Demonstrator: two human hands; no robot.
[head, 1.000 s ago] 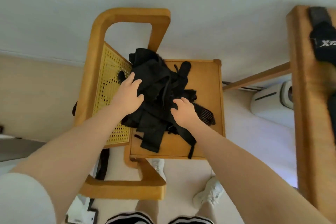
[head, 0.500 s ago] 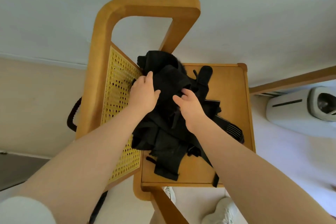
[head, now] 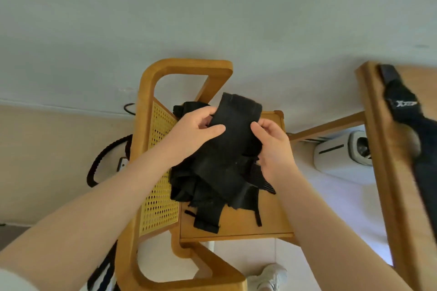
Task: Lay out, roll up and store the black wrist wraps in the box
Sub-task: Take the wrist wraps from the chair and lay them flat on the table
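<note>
A black wrist wrap (head: 234, 123) is lifted above the tangled pile of black wraps (head: 212, 182) on the wooden seat (head: 269, 222). The left hand (head: 194, 130) pinches its left edge, and the right hand (head: 272, 142) pinches its right edge. Left of the pile stands a yellow cane panel (head: 159, 177) in a wooden frame (head: 146, 92). At far right, a black branded strap (head: 402, 106) drapes over a wooden rail (head: 378, 149), with a white appliance (head: 338, 156) between.

Lifted one wrap (head: 234, 130) off the pile (head: 212, 186), end now raised above the chair (head: 264, 222). L hand (head: 194, 130) shifted from resting on pile to pinching wrap's left edge w/ thumb on top. R hand (head: 272, 142) came up, gripped right edge. Camera swung back; rack (head: 387, 172) at right in view again.
</note>
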